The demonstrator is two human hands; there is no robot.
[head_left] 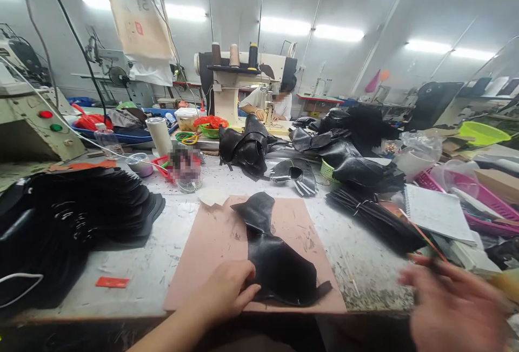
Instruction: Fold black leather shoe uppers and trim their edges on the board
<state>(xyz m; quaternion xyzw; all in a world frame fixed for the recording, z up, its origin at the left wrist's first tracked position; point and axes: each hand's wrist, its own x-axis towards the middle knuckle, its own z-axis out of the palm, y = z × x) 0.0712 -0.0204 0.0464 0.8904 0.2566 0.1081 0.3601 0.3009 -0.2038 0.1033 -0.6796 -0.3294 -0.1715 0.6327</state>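
Observation:
A curved black leather piece (279,265), with a narrow upper part and a strip at its lower right, lies on a pinkish board (190,265). My left hand (231,290) is at its lower left edge, thumb and curled fingers closed on the leather. Off to the right, my right hand (454,298) is raised near the table's front edge and smeared by motion. Something dark shows at its fingers, too blurred to name. A thin reddish stick (424,236) runs from the notebook (438,211) toward these fingers; whether they hold it I cannot tell.
A tall stack of black leather pieces (117,206) fills the left side. Stitched black leather parts (247,146) and a tied black bundle (377,219) lie behind and right. A glass jar (188,181), magenta basket (486,206) and sewing machine (227,92) stand around; a co-worker (259,100) sits beyond.

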